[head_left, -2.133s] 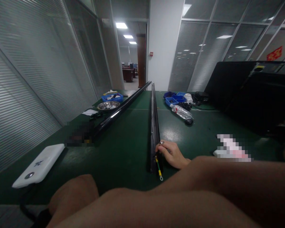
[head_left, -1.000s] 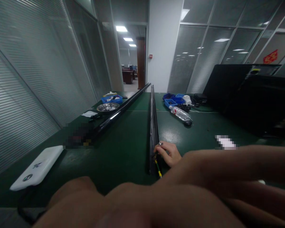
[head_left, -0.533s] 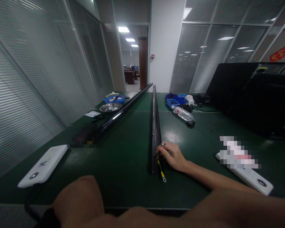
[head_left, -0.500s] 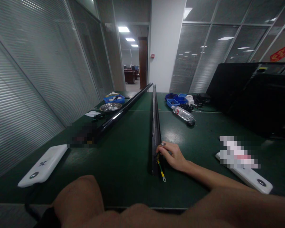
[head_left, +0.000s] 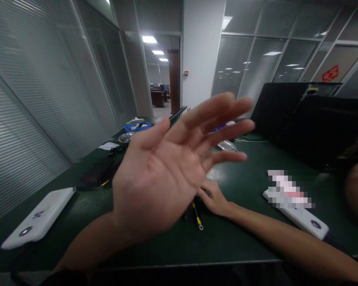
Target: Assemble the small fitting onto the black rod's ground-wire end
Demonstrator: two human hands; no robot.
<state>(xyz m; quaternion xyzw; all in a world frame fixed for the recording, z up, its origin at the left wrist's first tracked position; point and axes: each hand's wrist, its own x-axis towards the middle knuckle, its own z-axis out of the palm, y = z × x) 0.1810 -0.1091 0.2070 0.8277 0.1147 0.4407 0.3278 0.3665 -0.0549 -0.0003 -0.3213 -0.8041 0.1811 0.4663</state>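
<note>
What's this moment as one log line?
left hand: open, palm showing | right hand: by wire, grip unclear | ring end: visible

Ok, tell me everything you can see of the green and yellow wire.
The wire is slender, green between yellow sections, ending in a silvery, metal-looking ring terminal. It slants nearly straight, ring end toward the camera, beside the dark rail and the right hand. Any finger contact is hidden.
</note>
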